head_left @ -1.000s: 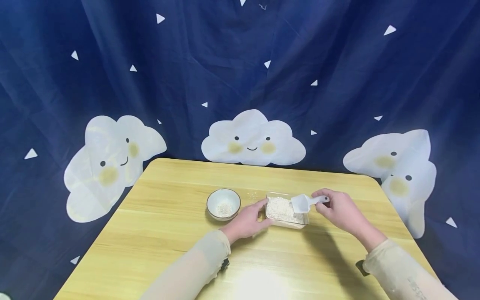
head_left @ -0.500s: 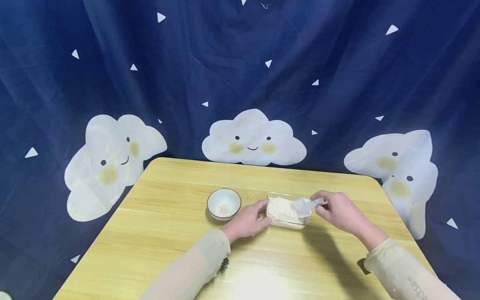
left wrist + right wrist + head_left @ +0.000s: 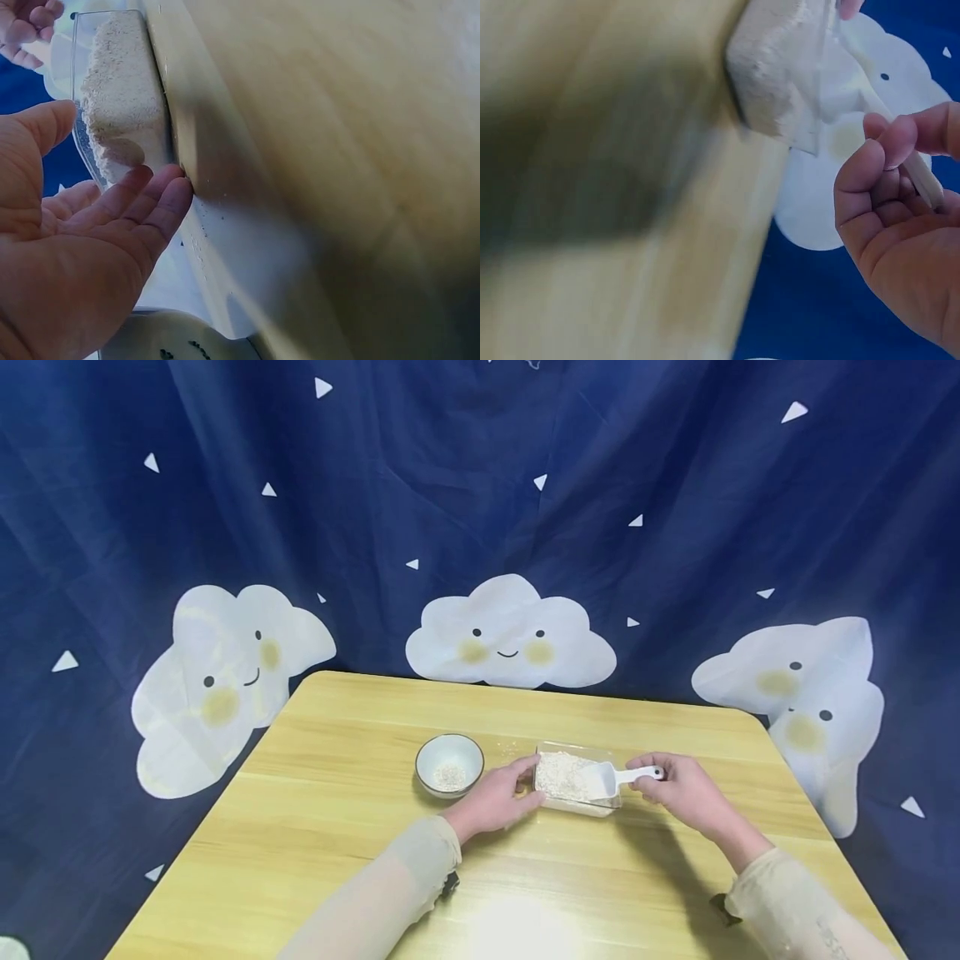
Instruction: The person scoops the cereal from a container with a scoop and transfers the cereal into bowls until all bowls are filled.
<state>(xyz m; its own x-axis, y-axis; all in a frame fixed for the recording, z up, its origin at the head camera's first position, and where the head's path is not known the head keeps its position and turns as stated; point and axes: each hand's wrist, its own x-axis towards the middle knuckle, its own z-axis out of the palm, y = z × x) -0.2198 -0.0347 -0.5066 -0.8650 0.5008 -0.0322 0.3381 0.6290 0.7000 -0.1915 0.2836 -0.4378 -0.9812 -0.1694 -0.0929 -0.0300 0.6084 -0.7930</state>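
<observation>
Between thumb and fingers of the right hand (image 3: pixel 678 787), the white scoop (image 3: pixel 606 780) is pinched by its handle, blade down at the pale flakes (image 3: pixel 561 772)! Just ahead of that grip stands the glass container (image 3: pixel 579 808), the left hand (image 3: pixel 493 799) spread against its far end, probably preventing slides. Past it sits the bowl (image 3: pixel 452 749), that left hand partly in between.

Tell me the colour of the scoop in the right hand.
White; the head view shows the scoop best.
</observation>
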